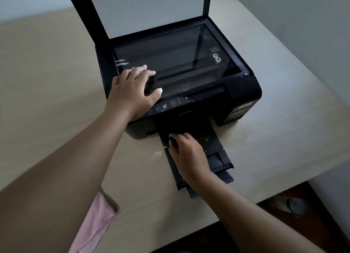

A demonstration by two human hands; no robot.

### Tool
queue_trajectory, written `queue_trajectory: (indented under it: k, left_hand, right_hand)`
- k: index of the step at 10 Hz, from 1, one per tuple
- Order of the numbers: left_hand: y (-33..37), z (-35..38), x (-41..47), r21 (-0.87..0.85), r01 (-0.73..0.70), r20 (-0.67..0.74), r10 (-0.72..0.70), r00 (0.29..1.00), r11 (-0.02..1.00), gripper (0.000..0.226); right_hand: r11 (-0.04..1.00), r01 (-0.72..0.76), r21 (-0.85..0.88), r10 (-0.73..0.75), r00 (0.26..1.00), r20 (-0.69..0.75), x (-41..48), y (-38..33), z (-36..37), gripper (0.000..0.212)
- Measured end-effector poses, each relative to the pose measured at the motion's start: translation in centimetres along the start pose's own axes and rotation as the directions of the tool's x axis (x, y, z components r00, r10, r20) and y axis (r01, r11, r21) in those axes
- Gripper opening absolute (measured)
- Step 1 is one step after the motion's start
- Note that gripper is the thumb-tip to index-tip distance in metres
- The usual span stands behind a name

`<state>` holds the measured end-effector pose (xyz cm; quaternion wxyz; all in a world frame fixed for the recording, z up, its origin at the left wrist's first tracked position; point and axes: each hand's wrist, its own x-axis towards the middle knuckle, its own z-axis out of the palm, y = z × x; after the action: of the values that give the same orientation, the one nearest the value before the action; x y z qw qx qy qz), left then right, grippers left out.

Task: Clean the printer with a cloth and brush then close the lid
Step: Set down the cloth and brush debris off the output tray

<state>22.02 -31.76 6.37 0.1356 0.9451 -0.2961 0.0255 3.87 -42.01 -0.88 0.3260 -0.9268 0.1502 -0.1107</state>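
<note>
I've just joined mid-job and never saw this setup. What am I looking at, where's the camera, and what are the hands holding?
There is no robot here: just a person's two bare hands, filmed by a camera on their head, looking down. A black printer sits on a pale table, its lid standing open above the scanner glass. The left hand rests flat on the printer's front left corner. The right hand holds a small dark tool, probably the brush, on the pulled-out output tray, where pale crumbs lie. A pink cloth shows at bottom left.
</note>
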Motion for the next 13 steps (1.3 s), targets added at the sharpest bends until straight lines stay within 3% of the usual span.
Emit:
queue_trajectory:
  k: [1, 2, 3, 6, 7, 8, 9, 10, 11, 12, 13]
  left_hand:
    - [0.0, 0.0, 0.1, -0.001, 0.002, 0.001, -0.002, 1.0, 1.0, 0.057]
    - [-0.1, 0.0, 0.1, -0.002, 0.003, -0.002, -0.003, 1.0, 1.0, 0.056]
    - [-0.1, 0.1, 0.1, 0.002, 0.005, 0.001, -0.005, 1.0, 1.0, 0.056]
    - [-0.1, 0.1, 0.2, -0.001, 0.01, 0.001, -0.01, 1.0, 1.0, 0.055]
    - [-0.1, 0.1, 0.1, -0.004, 0.008, 0.0, -0.008, 1.0, 1.0, 0.055]
    - [-0.1, 0.1, 0.2, 0.0, 0.008, 0.001, -0.008, 1.0, 1.0, 0.055]
    - [0.0, 0.1, 0.2, 0.0, 0.01, -0.002, -0.01, 1.0, 1.0, 0.055]
    - [0.0, 0.1, 0.2, -0.004, 0.013, -0.001, -0.013, 1.0, 1.0, 0.055]
    - [0.0, 0.0, 0.2, -0.006, 0.014, 0.0, -0.014, 1.0, 1.0, 0.056]
    - [-0.1, 0.0, 0.2, -0.014, 0.016, 0.0, -0.016, 1.0, 1.0, 0.056]
    - [-0.1, 0.0, 0.1, -0.015, 0.015, -0.001, -0.015, 1.0, 1.0, 0.056]
  right_hand:
    - [0.972, -0.148, 0.185, 0.136, 0.988, 0.078, 0.2, -1.0, 0.1, 0.03]
    - [0.858, -0.375, 0.35, 0.341, 0.927, 0.156, 1.1, -0.8, -1.2, 0.04]
    - [0.83, -0.437, 0.346, 0.408, 0.899, 0.158, 1.7, 1.0, -2.9, 0.039]
    - [0.853, -0.495, 0.163, 0.507, 0.861, -0.037, 2.9, 6.6, -7.3, 0.032]
    - [0.91, -0.407, 0.078, 0.414, 0.903, -0.118, 3.1, 7.3, -8.3, 0.04]
    - [0.958, -0.285, -0.024, 0.28, 0.952, -0.124, 2.6, 7.0, -8.0, 0.032]
    - [0.984, -0.146, -0.099, 0.138, 0.987, -0.082, 1.1, 5.7, -5.8, 0.015]
    - [0.992, 0.032, -0.122, -0.035, 0.999, -0.027, -0.7, 3.3, -3.2, 0.014]
    - [0.998, 0.055, -0.028, -0.055, 0.998, 0.014, -1.8, 1.0, -1.1, 0.019]
    - [0.995, -0.021, 0.092, 0.015, 0.998, 0.065, -2.1, -0.7, 0.1, 0.024]
    - [0.939, -0.225, 0.261, 0.189, 0.969, 0.157, -1.8, -1.1, -0.4, 0.035]
